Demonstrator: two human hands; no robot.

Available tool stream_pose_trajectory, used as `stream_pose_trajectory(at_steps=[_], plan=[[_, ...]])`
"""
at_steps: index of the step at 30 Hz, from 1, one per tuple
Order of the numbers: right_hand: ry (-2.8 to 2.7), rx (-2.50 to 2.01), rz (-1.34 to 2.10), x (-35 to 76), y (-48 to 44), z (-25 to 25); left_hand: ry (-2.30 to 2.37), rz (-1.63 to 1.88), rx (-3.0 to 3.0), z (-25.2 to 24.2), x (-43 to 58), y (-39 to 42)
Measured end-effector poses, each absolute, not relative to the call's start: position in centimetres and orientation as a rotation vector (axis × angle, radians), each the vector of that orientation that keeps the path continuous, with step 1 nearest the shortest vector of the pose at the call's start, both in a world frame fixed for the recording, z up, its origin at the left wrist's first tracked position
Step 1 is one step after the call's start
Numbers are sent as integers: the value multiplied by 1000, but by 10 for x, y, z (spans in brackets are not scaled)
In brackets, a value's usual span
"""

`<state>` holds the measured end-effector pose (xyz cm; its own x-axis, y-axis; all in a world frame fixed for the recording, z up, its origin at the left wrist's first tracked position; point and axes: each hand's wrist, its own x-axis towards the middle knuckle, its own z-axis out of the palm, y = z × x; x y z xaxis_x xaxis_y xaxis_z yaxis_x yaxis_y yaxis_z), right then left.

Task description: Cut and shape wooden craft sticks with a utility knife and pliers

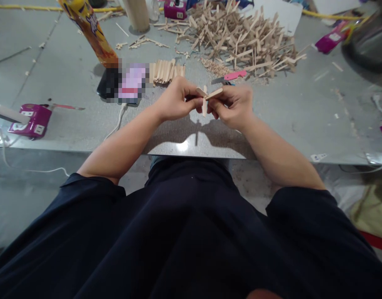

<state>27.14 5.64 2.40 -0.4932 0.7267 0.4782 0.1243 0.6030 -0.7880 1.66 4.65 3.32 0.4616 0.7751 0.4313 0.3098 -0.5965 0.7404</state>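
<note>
Both my hands are raised just above the near part of the grey table (69,74), pinching a small cross of flat wooden sticks (206,97). My left hand (175,99) grips the cross from the left with closed fingers. From the right, my right hand (232,106) holds the angled stick, its fingers curled round it. One stick of the cross hangs straight down between the hands.
A large heap of joined wooden sticks (240,35) lies at the back. A row of loose sticks (164,70) sits by a phone (125,83). A pink utility knife (231,76) lies behind my hands. Purple packets (32,120) and an orange bottle (91,31) stand left.
</note>
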Motion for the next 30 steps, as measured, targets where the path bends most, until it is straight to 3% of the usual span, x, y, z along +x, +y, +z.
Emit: stream_pose_trajectory(at_steps=[9, 30], plan=[[-1799, -670, 1164, 262, 54, 30, 901, 1044, 1899, 48, 26, 34], [-1680, -770, 1211, 264, 68, 25, 1074, 1224, 1967, 31, 35, 40]])
